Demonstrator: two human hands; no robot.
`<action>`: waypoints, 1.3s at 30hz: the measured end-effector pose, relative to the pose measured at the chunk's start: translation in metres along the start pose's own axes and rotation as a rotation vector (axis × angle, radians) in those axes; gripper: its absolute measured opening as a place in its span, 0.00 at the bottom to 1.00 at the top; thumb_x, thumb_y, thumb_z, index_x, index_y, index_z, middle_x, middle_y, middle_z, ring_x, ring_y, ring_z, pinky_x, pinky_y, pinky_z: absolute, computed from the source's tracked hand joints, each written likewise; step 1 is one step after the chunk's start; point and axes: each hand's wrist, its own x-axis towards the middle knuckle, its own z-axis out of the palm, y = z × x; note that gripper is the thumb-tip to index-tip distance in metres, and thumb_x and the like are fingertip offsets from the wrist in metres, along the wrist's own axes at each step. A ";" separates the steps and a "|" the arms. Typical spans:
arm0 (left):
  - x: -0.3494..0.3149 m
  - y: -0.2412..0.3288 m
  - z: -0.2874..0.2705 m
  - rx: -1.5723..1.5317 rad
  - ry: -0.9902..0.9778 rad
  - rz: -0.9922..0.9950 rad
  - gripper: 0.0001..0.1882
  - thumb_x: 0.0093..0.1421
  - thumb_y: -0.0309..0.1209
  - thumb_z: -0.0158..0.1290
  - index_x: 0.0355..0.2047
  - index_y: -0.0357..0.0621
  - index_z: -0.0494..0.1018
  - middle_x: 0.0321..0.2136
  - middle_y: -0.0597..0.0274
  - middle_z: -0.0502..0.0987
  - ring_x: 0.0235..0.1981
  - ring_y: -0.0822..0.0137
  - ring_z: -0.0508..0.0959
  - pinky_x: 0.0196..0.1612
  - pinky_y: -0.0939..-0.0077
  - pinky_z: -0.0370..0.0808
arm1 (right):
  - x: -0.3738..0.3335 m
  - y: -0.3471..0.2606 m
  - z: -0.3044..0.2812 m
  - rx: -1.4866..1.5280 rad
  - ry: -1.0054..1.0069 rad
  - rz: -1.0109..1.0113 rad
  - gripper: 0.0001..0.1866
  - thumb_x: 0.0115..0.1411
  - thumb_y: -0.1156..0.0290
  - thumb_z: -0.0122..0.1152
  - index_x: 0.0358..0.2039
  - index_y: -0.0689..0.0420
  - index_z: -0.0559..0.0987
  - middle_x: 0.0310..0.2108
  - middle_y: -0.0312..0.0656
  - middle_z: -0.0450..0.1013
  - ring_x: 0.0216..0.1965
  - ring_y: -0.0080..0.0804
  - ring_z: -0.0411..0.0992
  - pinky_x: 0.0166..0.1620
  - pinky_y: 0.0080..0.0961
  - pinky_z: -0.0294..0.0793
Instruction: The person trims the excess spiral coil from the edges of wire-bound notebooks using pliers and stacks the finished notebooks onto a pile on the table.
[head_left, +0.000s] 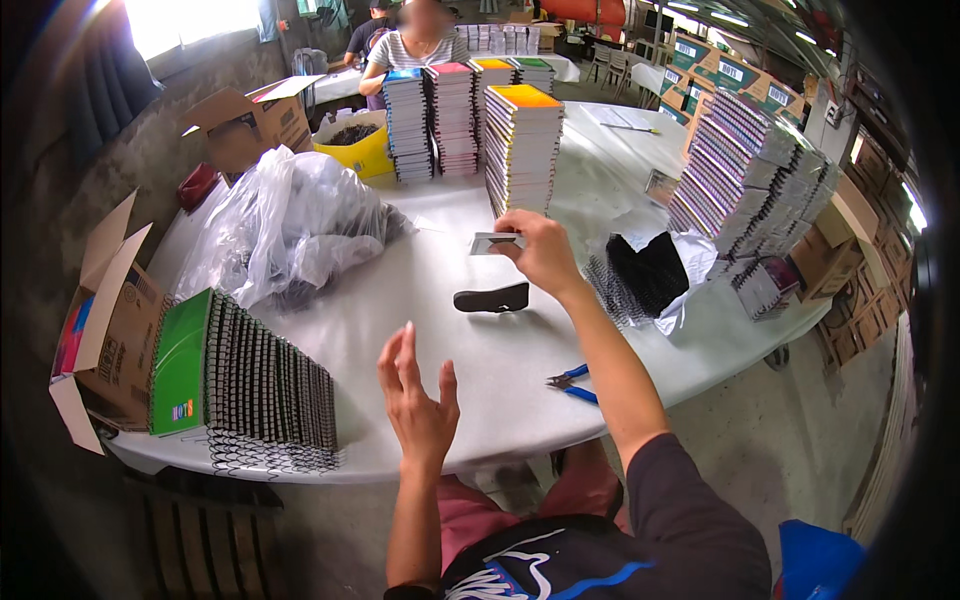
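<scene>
My right hand point(540, 255) is pinching a small flat grey-white box point(488, 243) over the middle of the table. Just below it lies a black stapler point(491, 298), untouched. My left hand point(418, 400) hovers near the front edge of the table with its fingers apart and nothing in it. Between my right forearm and the table edge rest blue-handled cutting pliers point(574, 384). Beyond my right hand stands a tall stack of spiral notebooks point(523, 150) with a yellow-orange cover on top.
Green-covered spiral notebooks point(182, 365) stand at the near left beside an open carton point(120, 340). Clear plastic bags point(285, 220) fill the far left. Black wire coils point(612, 285) and notebook stacks point(740, 180) are at the right. Across the table is another person point(415, 45).
</scene>
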 end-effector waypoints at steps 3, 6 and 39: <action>0.022 0.009 -0.001 0.056 0.088 0.085 0.29 0.56 0.28 0.53 0.58 0.42 0.58 0.51 0.43 0.62 0.51 0.47 0.66 0.55 0.56 0.62 | -0.032 -0.055 -0.014 0.308 -0.039 0.111 0.15 0.44 0.67 0.71 0.30 0.58 0.77 0.26 0.43 0.75 0.28 0.35 0.75 0.33 0.25 0.71; 0.020 0.006 -0.013 -0.032 -0.076 0.113 0.17 0.56 0.26 0.52 0.47 0.41 0.69 0.41 0.52 0.72 0.44 0.55 0.72 0.55 0.61 0.61 | -0.080 -0.082 -0.008 0.732 -0.164 0.165 0.18 0.44 0.74 0.71 0.37 0.57 0.75 0.29 0.33 0.75 0.32 0.23 0.73 0.36 0.22 0.71; -0.068 -0.027 0.011 0.440 0.117 0.033 0.22 0.34 0.52 0.64 0.18 0.53 0.67 0.33 0.66 0.66 0.44 0.58 0.64 0.45 0.57 0.55 | -0.135 -0.056 -0.031 0.407 -0.681 0.297 0.14 0.58 0.75 0.55 0.45 0.52 0.77 0.29 0.40 0.71 0.29 0.26 0.67 0.35 0.20 0.66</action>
